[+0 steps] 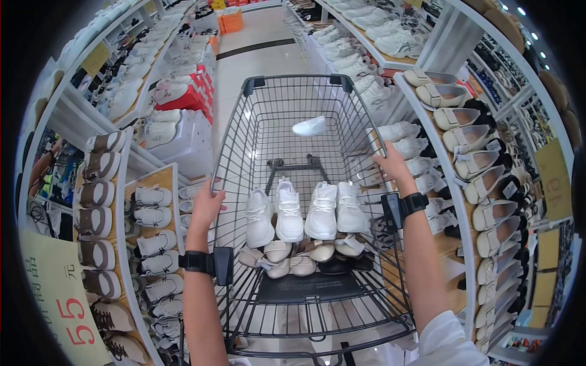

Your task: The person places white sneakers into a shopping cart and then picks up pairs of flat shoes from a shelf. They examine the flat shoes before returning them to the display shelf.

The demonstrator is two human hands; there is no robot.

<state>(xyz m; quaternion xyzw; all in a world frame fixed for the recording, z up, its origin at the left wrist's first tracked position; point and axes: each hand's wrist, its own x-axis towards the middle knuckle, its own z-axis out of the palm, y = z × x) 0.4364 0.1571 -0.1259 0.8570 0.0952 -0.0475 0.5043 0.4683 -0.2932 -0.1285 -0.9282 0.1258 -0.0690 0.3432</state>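
Observation:
A dark wire shopping cart [293,78] fills the middle of the view. My left hand [208,203] is closed around its left top rail, and my right hand [394,165] grips the right rail, slightly farther forward. Inside the cart, several white sneakers [290,210] stand in a row, toes toward me. Below them lie several beige flat shoes [303,265] and a pair of black shoes [342,266]. A single white object, perhaps a wrapped shoe [309,126], rests alone toward the far end. Both wrists wear black strapped devices.
Shelves of shoes flank the cart: brown-and-white slip-ons [97,222] at left, cream flats [464,139] at right. Red shoe boxes [198,97] stand at the left of the aisle, and an orange box [231,22] sits far ahead. A price sign [58,293] reads 55.

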